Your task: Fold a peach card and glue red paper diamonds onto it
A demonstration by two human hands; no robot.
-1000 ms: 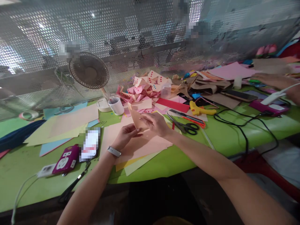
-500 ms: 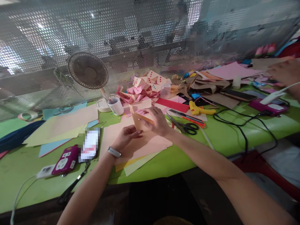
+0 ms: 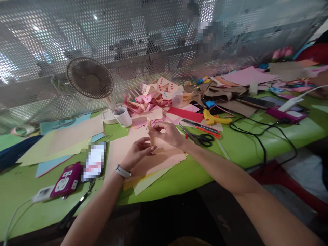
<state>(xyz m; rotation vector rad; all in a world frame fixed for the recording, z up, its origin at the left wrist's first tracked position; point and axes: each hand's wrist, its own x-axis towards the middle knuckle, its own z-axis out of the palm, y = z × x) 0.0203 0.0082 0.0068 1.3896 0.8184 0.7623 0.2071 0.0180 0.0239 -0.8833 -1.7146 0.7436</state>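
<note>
A small folded piece of peach paper [image 3: 152, 139] stands upright between my hands, seen nearly edge-on. My left hand [image 3: 138, 152], with a pale watch band on the wrist, pinches its lower end. Higher up, my right hand [image 3: 167, 135] grips it between thumb and fingers. Both hands are just above a stack of peach paper sheets [image 3: 140, 167], with yellow sheets showing under its front edge. Right of my right hand lie black-handled scissors [image 3: 198, 137] and an orange-edged cutter knife [image 3: 202, 127].
A fan [image 3: 89, 78] and white cup [image 3: 123, 117] stand behind. Folded patterned papers [image 3: 159, 91] are heaped at the back. A yellow glue gun [image 3: 216, 118] and black cable [image 3: 266, 136] lie right. At left are a phone [image 3: 93, 162] and purple power bank [image 3: 66, 180].
The folded paper has turned from showing its flat side to nearly edge-on. My right hand's fingers have curled down around it. Another person's hand at the far right has mostly left the view.
</note>
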